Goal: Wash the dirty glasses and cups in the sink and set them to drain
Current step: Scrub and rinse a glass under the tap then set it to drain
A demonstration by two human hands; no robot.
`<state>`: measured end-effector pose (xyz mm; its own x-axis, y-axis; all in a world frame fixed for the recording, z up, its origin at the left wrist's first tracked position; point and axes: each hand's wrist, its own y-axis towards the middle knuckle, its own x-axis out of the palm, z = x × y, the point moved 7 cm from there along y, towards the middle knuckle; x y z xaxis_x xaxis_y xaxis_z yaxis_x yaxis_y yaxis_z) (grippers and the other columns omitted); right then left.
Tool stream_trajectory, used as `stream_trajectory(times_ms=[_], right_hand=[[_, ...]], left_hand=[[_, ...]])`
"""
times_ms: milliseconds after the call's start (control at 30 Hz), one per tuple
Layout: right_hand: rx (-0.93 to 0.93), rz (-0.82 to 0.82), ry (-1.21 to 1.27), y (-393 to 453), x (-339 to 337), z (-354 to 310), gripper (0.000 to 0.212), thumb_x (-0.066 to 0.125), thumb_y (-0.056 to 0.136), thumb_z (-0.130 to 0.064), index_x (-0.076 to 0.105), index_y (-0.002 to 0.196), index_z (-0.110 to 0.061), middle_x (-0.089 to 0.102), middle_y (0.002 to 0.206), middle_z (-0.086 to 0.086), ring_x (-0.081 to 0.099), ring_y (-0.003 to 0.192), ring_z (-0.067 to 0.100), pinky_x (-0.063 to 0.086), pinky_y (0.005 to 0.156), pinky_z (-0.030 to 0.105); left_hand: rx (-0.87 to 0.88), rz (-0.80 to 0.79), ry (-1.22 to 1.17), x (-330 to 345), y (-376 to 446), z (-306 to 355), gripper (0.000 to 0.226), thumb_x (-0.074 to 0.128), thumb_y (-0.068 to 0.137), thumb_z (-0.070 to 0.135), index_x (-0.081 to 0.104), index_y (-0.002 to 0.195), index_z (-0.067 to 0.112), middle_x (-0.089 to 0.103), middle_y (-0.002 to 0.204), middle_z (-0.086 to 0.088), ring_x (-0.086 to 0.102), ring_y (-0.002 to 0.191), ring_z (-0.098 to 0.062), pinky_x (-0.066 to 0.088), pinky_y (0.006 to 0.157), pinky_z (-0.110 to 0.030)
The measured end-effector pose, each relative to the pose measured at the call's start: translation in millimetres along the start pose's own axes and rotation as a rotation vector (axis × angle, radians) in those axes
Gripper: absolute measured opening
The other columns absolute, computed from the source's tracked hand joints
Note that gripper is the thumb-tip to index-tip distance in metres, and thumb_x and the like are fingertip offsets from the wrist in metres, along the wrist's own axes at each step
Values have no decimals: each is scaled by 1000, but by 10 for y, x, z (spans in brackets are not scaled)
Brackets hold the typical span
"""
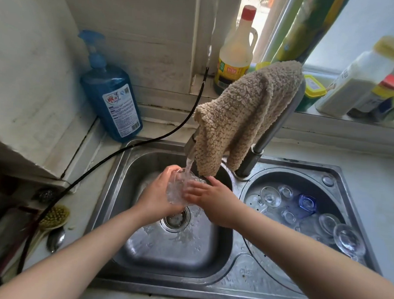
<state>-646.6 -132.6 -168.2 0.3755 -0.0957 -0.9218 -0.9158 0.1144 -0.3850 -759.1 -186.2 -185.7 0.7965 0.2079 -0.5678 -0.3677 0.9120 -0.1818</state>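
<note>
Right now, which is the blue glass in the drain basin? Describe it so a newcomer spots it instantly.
Start at the double sink and go to its round right-hand basin, where washed glassware stands upside down. The blue glass sits near the middle of that cluster, behind the upturned stemmed glass. It is the only coloured piece; every neighbour is clear.

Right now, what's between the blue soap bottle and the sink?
In the head view, a black cable runs across the counter between the soap bottle and the sink rim. Otherwise that strip is bare.
</note>
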Motion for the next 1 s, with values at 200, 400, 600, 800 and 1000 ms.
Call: stream_trajectory(times_ms=[200, 400, 600, 800, 1000], right_hand=[[186, 55, 1119, 92, -105, -209, 51, 57, 85, -5, 49, 135, -14, 59, 129, 6, 56, 114, 18, 44, 98, 33], [166, 112, 711, -50, 9, -134, 54, 58, 81, -15, 50, 133, -27, 58, 131, -3, 53, 119, 14, 45, 99, 35], [98, 241, 308, -24, 75, 42, 51, 53, 81, -7, 56, 130, -20, 52, 139, -1, 37, 136, 16, 26, 115, 40], [184, 121, 1174, -4, 128, -121, 37, 62, 89, -14, 59, 125, -20, 63, 121, -6, 58, 112, 6, 43, 102, 26], [66, 188, 638, -47, -49, 123, 19, 58, 92, -34, 72, 100, -23, 70, 104, -11, 58, 100, 4, 12, 113, 26]], left_hand=[[-17, 71, -51, 79, 34, 30, 93, 84, 60, 7, 36, 139, 24, 53, 126, 4, 53, 108, -10, 37, 83, -14], [11, 86, -11, 119, -24, 18, 98, 87, 56, 17, 34, 137, 30, 54, 124, 10, 57, 109, -13, 46, 87, -21], [3, 90, -32, 112, -9, 32, 94, 88, 58, 25, 33, 134, 31, 54, 124, 7, 58, 105, -14, 51, 87, -32], [-3, 79, -65, 122, -29, -29, 93, 92, 54, 19, 37, 129, 33, 54, 124, 5, 54, 110, -12, 41, 87, -20], [-77, -160, -239, 156, -24, -80, 86, 92, 56, 26, 40, 123, 37, 49, 127, 17, 51, 117, -5, 44, 90, -16]])
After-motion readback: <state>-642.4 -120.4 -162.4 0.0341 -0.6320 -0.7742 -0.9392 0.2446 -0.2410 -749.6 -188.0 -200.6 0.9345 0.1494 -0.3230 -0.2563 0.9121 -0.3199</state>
